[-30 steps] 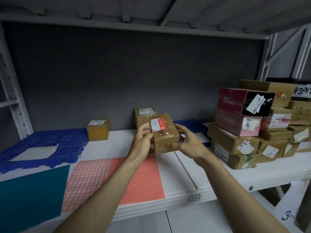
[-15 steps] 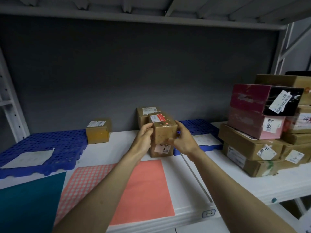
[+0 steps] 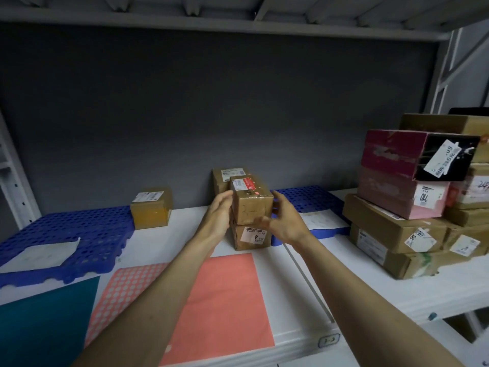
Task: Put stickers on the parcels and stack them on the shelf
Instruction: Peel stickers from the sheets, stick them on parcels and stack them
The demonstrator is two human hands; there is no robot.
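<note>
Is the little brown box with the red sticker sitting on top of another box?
Yes. The top box sits upright on a lower box, both hands beside it.

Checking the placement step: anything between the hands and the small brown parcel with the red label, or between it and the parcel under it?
Nothing visible. The small brown cardboard parcel with the red label already sits on the lower brown parcel. The left hand and right hand flank it, nothing between.

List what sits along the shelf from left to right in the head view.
Blue perforated mat → lone yellowish parcel → left hand → two stacked brown parcels → right hand → big parcel pile.
</note>
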